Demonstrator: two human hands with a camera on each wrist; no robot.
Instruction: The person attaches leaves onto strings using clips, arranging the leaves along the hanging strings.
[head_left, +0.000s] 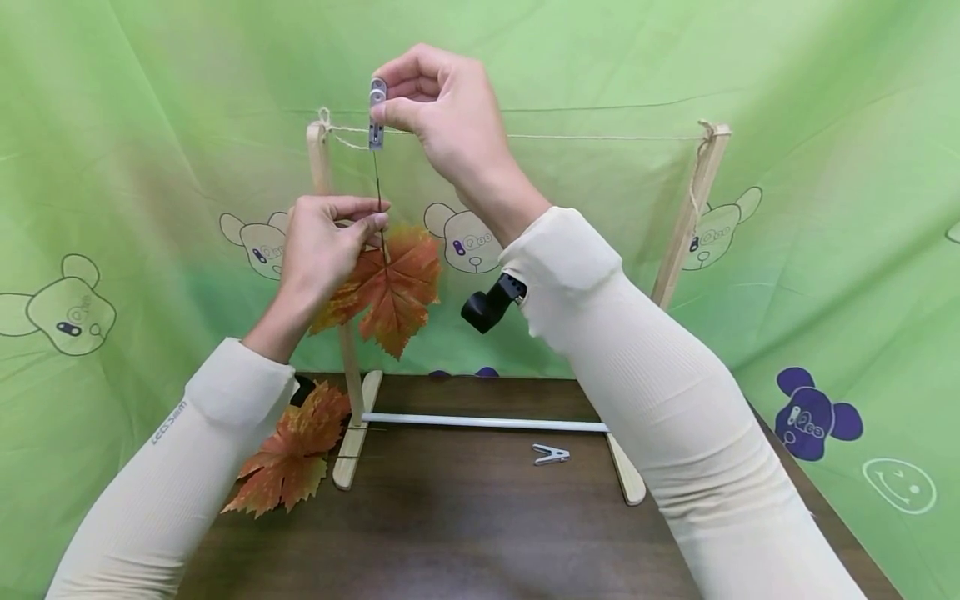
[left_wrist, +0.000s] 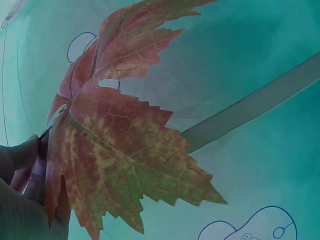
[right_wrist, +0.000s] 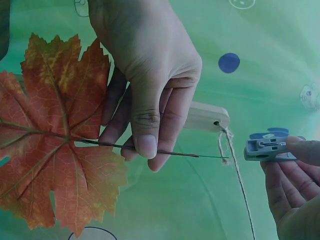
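Note:
My left hand (head_left: pixel 322 246) pinches the thin dark stem of an orange-red maple leaf (head_left: pixel 397 292), which hangs below the fingers. Above it, my right hand (head_left: pixel 457 112) holds a small grey clothespin (head_left: pixel 377 117) between thumb and fingers, at the height of the string (head_left: pixel 600 137). In the right wrist view the stem (right_wrist: pixel 175 153) points toward the clothespin (right_wrist: pixel 270 149), with a short gap between its tip and the clip. The left wrist view shows the leaf (left_wrist: pixel 115 135) close up, covering part of the fingertips.
The string runs between two wooden posts (head_left: pixel 693 217) joined low down by a white rod (head_left: pixel 487 422). A second clothespin (head_left: pixel 551 454) lies on the brown table (head_left: pixel 480 517). More orange leaves (head_left: pixel 292 458) lie at the left, by a wooden foot. Green cloth (head_left: pixel 150 125) hangs behind.

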